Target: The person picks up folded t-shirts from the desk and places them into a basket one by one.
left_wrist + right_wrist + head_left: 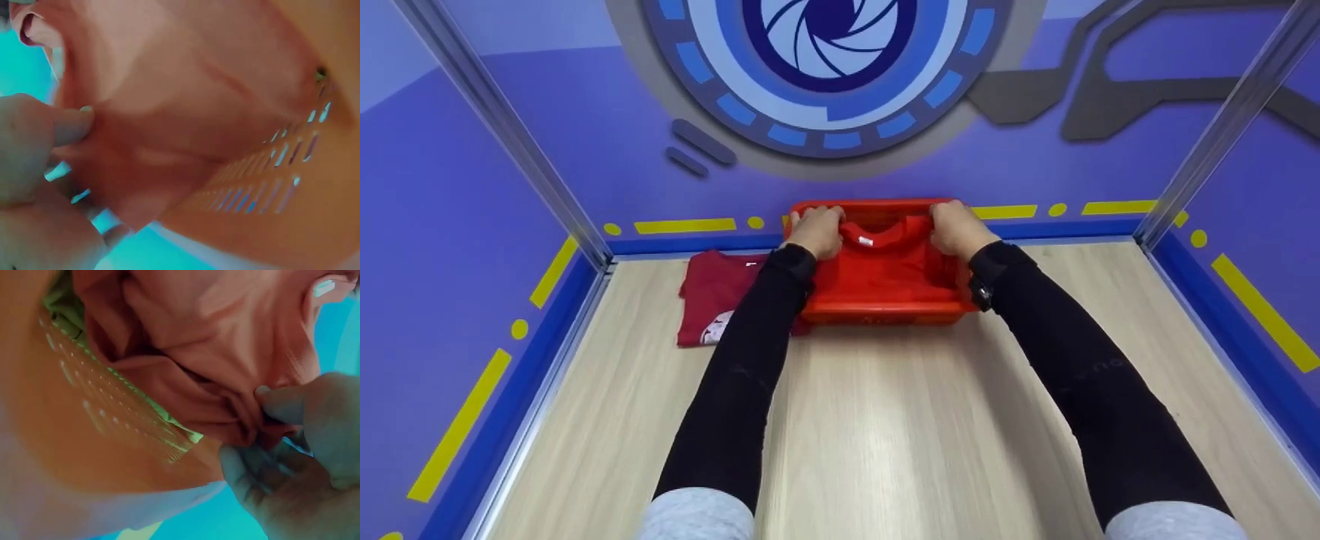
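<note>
What seems to matter most is the line between the two hands: it runs left to right, roughly parallel to the far edge of the worktop point(870, 420), with the red shirt point(885, 274) spread between them. The left grip point(819, 231) pinches the cloth near the far left corner of the red basket point(885, 307), and the right grip point(958, 229) pinches a bunched part near its far right corner. The collar point(894, 236) dips between, its tag point(865, 241) nearer the left grip. From both grips, the shirt's body runs toward the basket's near rim, inside the walls; whether its hem rests on the bottom I cannot tell. Neither hand is clearly closer to the shirt's middle. Green cloth point(64, 306) shows beneath it in the right wrist view. A folded dark-red shirt point(712, 289) lies just left of the basket, partly behind the left forearm.
</note>
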`<state>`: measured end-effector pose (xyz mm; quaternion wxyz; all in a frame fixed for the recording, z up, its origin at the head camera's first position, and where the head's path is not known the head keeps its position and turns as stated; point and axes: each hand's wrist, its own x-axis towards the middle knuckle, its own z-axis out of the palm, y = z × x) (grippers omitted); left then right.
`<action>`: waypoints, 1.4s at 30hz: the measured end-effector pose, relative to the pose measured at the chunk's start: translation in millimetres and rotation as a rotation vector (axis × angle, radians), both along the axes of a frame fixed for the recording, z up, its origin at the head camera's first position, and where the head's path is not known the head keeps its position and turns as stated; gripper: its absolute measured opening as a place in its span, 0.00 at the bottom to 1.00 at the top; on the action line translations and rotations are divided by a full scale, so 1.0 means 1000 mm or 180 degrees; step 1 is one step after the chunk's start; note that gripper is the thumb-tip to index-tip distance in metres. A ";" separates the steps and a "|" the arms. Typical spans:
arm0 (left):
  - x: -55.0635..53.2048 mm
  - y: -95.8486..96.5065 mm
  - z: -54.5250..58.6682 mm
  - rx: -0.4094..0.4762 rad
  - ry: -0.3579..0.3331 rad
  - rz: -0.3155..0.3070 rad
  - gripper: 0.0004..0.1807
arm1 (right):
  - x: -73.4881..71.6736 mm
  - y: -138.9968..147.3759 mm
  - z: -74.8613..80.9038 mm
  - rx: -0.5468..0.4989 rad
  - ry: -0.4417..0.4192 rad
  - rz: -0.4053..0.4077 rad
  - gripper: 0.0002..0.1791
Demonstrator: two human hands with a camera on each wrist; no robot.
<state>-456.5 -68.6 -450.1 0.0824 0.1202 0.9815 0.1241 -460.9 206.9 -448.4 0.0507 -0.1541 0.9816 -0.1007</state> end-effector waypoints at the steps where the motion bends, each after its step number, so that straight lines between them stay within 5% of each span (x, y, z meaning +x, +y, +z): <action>1: 0.003 0.000 0.001 -0.0066 0.0022 0.0010 0.29 | 0.001 -0.001 0.000 0.0054 0.0052 -0.0025 0.17; 5: 0.009 0.000 0.000 -0.0469 0.0124 -0.0091 0.28 | 0.008 -0.005 0.003 0.0291 0.0195 0.0033 0.19; 8: 0.011 0.000 -0.001 -0.0590 0.0092 -0.0211 0.21 | 0.013 -0.009 0.003 0.0319 -0.0048 0.0223 0.18; 12: 0.011 -0.001 -0.001 -0.0458 -0.0373 -0.0194 0.15 | 0.019 -0.012 0.000 0.0445 -0.0532 0.0423 0.19; 16: -0.004 -0.001 -0.013 -0.0498 -0.0790 -0.0134 0.25 | 0.022 -0.011 -0.008 0.0647 -0.0855 0.0393 0.20; 20: -0.015 -0.001 -0.021 -0.0619 -0.0913 -0.0207 0.33 | 0.024 -0.011 -0.012 0.0670 -0.1033 0.0330 0.18; 24: 0.007 -0.002 -0.001 -0.0477 -0.0865 -0.0298 0.31 | 0.029 -0.011 -0.005 0.0533 -0.0932 0.0365 0.17; 27: 0.023 -0.002 0.005 -0.0304 -0.0509 -0.0467 0.27 | 0.036 -0.007 0.006 0.0345 -0.0760 0.0569 0.17; 31: 0.044 -0.009 0.005 0.0031 -0.0082 -0.0924 0.18 | 0.050 -0.003 0.019 0.0108 -0.0745 0.0938 0.15; 35: 0.059 -0.015 0.006 0.0110 -0.0283 -0.1204 0.11 | 0.061 0.000 0.016 0.0179 -0.0817 0.1114 0.12; 42: 0.065 -0.019 -0.004 -0.0068 -0.0588 -0.1125 0.11 | 0.065 0.001 -0.010 0.0263 -0.0860 0.0997 0.13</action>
